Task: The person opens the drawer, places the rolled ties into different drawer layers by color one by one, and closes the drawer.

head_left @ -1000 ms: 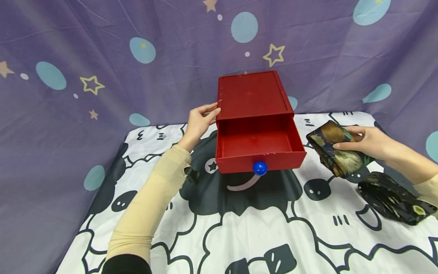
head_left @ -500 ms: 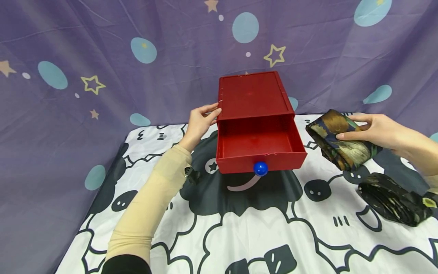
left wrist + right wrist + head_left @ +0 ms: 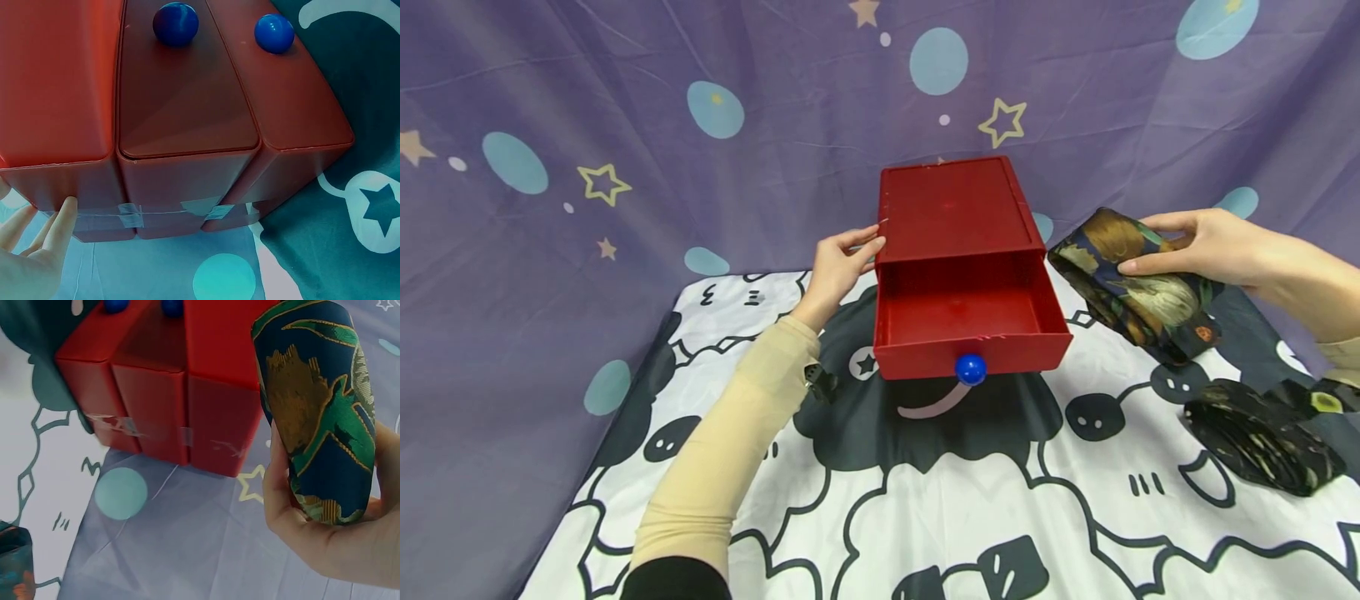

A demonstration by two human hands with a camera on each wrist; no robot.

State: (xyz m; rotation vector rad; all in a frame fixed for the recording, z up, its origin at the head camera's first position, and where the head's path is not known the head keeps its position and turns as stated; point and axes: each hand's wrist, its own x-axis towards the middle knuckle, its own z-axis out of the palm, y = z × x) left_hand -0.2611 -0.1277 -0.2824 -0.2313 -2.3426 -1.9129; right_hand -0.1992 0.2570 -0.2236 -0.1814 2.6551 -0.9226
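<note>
A red drawer cabinet [image 3: 951,208] stands on the cloth-covered table, its top drawer [image 3: 955,358] pulled out with a round blue knob [image 3: 971,369] in front. Nothing lies inside the visible part of that drawer. My left hand [image 3: 838,271] rests its fairly straight fingers against the cabinet's left side, near the top. To the right of the cabinet, my right hand [image 3: 1210,250] pinches a folded dark floral cloth [image 3: 1138,283] by its right edge, raised above the table. In the right wrist view, the cloth [image 3: 319,419] shows green leaves on navy.
A second dark folded cloth [image 3: 1262,433] lies on the table at right, below my right forearm. Two lower drawers with blue knobs [image 3: 175,24] are pushed in. A purple curtain [image 3: 820,100] hangs right behind the cabinet.
My right hand has risen with the folded floral cloth and shifted slightly left, closer to the cabinet. My left hand and the open drawer have stayed in place.
</note>
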